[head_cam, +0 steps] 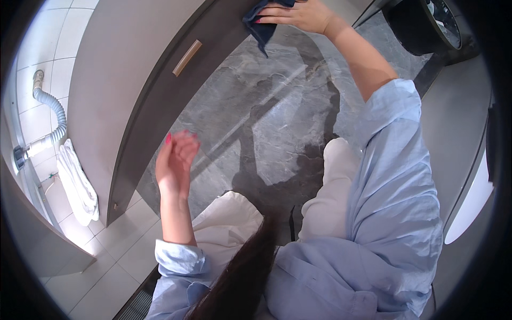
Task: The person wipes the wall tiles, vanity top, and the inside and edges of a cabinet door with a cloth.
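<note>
My right hand [306,16] presses a dark blue cloth [264,30] to the upper end of the brown-grey cabinet door [156,92]. The cloth is bunched under the fingers, and one corner hangs free. A light wood-coloured handle [187,58] sits on the door below the cloth. My left hand [176,160] is in the air beside the door's lower part, a little blurred, fingers loosely bent and nothing in them. Beneath both hands is the grey marble-look floor [280,140], crossed by shadows.
Behind the door, a ribbed grey drain hose [54,106] runs along white wall tiles, with a folded white towel [78,184] below it. A black bin [404,32] stands at the upper right. A slotted dark grate [138,306] lies at the lower left.
</note>
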The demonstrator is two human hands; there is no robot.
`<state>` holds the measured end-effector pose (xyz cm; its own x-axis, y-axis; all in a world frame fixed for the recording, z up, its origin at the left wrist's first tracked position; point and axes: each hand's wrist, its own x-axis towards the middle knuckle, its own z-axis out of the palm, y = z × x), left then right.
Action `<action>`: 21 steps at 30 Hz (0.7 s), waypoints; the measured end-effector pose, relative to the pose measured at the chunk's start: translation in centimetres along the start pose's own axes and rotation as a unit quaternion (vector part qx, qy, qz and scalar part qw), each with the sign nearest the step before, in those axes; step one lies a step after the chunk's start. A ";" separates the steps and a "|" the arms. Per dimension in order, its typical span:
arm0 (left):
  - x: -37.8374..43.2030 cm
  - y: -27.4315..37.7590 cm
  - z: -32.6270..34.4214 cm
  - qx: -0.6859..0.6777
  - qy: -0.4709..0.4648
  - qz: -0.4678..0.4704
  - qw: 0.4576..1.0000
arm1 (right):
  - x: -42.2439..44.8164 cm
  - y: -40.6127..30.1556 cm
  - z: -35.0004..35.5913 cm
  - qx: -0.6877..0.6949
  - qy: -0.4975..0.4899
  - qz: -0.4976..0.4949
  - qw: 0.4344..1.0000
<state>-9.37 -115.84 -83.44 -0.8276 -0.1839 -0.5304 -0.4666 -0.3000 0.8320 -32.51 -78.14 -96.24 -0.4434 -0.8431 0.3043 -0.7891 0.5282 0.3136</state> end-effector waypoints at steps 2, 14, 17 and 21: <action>1.9 1.4 2.2 -0.083 -0.004 -0.020 0.996 | 0.0 -1.0 0.6 0.055 0.049 0.056 0.996; 8.5 3.2 8.0 -0.136 -0.043 -0.058 0.988 | 10.3 -7.9 3.5 0.489 0.270 0.757 0.340; 9.5 3.4 9.8 -0.111 -0.058 -0.079 0.989 | 7.3 -7.7 6.3 0.597 0.275 0.713 0.245; 10.8 1.8 7.1 -0.117 -0.092 -0.074 0.986 | 2.7 -10.5 2.7 0.786 0.187 0.557 0.191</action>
<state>-21.38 -111.67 -86.53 -0.8090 0.0451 -0.5861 -0.5191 -0.5225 0.6764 -26.56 -86.20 -101.14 -0.8792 -0.0736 -0.4708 0.4239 -0.5720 -0.7022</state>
